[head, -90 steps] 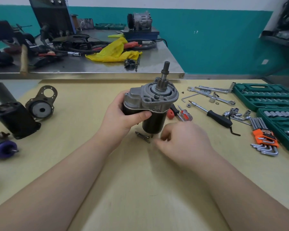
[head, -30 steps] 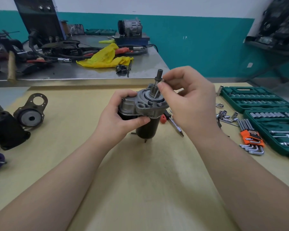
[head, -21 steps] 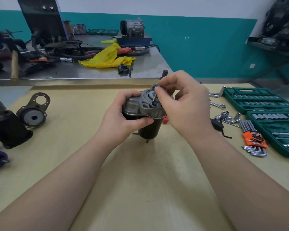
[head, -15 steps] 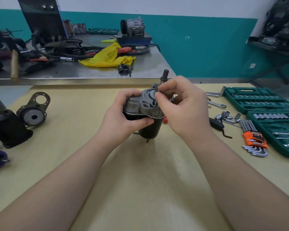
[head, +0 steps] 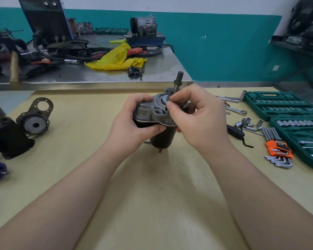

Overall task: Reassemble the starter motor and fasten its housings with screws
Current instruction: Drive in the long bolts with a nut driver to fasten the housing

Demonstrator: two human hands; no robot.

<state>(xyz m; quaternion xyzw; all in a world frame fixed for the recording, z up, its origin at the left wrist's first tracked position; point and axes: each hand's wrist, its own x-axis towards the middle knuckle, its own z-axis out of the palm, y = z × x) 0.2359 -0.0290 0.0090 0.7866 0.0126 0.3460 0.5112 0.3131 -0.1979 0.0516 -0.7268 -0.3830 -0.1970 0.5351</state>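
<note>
Your left hand (head: 132,123) grips the starter motor (head: 157,123) around its grey front housing (head: 152,110), thumb curled under the flange, holding it upright just above the tabletop (head: 152,195) near the centre. The motor's long axis runs roughly vertical, tilted a little away from you, with the shaft (head: 178,81) pointing up out of the housing.

Your right hand (head: 201,120) sits just to the right of the housing, thumb and forefinger clamped on a small dark screw (head: 168,101) — its length lies close to parallel with the shaft, tip down toward the flange. The right hand is the one nearer the hole, so the coming move looks like a short drop along that same axis. Whether the tip has already entered a hole you cannot tell; your fingers (head: 171,105) cover it.

If the motor tilts further, the screw will likely go in crooked — keep the two axes lined up.

Off to the right lie a green socket set (head: 278,105) and hex keys in an orange holder (head: 276,147). The holder bears print, but it is too small to read; no other writing is legible.
</note>
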